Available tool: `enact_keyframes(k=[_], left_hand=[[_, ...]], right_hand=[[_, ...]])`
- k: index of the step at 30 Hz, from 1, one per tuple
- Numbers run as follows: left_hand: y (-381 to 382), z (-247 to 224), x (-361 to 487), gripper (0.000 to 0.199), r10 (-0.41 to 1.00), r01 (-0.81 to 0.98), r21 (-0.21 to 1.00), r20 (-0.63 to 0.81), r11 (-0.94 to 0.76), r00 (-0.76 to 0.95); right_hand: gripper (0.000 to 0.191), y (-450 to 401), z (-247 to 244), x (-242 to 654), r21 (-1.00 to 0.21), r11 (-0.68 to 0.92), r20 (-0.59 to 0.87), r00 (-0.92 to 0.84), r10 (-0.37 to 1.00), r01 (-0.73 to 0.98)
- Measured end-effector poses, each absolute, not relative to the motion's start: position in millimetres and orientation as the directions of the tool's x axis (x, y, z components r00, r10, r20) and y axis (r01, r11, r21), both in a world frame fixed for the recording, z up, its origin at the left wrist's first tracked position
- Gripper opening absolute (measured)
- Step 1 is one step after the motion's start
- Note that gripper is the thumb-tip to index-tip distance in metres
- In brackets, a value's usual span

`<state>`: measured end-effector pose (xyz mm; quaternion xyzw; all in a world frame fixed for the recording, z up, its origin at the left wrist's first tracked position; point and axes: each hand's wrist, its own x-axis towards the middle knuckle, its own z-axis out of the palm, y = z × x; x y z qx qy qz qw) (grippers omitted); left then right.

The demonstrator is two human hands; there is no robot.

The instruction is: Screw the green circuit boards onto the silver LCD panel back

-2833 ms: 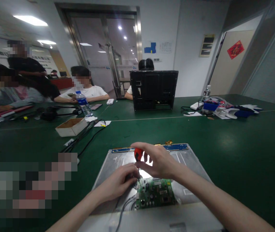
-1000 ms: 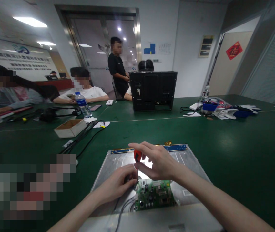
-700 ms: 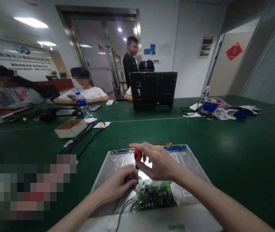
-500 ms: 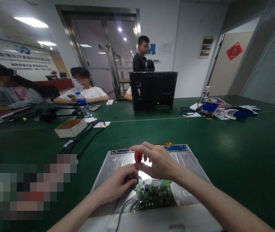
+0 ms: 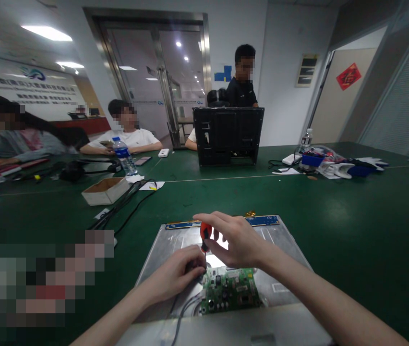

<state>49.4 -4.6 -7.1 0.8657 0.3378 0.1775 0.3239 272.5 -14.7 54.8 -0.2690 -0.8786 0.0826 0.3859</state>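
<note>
A screwdriver (image 5: pixel 205 230) with a red and black handle stands upright in my right hand (image 5: pixel 242 240), thumb and fingers around the handle. Its shaft runs down to the upper left corner of a green circuit board (image 5: pixel 229 290). At that corner my left hand (image 5: pixel 181 269) has its fingers bent together by the shaft; what they pinch, if anything, is hidden. The board lies on a silvery metal panel (image 5: pixel 287 262) with a narrow blue circuit strip (image 5: pixel 265 220) along its far edge. Grey cables (image 5: pixel 182 312) leave the board's left side.
A black monitor housing (image 5: pixel 228 137) stands across the green table. An open cardboard box (image 5: pixel 105 194), black cables (image 5: pixel 127 202) and a water bottle (image 5: pixel 124 156) lie to the left. Gloves (image 5: pixel 348 167) and a blue box (image 5: pixel 310 160) are at right. Several people are nearby.
My right thumb and fingers have loosened slightly on the screwdriver handle, showing more of it. My left hand stays put. The standing person behind the monitor housing has moved right.
</note>
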Motion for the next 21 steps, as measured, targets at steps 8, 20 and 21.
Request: enact_keyframes(k=[8, 20, 21], left_hand=[[-5.5, -5.0, 50.5, 0.010, 0.703, 0.469, 0.679, 0.099, -0.565, 0.704], [-5.4, -3.7, 51.6, 0.011, 0.710, 0.489, 0.675, 0.073, -0.552, 0.700], [-5.5, -3.3, 51.8, 0.012, 0.711, 0.491, 0.676, 0.071, -0.550, 0.699]], right_hand=[[0.034, -11.3, 49.1, 271.1, -0.307, 0.857, 0.680, -0.534, 0.502, 0.414], [0.051, -14.8, 53.7, 271.6, -0.334, 0.854, 0.651, -0.558, 0.515, 0.398], [0.051, -15.1, 54.0, 271.7, -0.332, 0.854, 0.652, -0.556, 0.515, 0.401]])
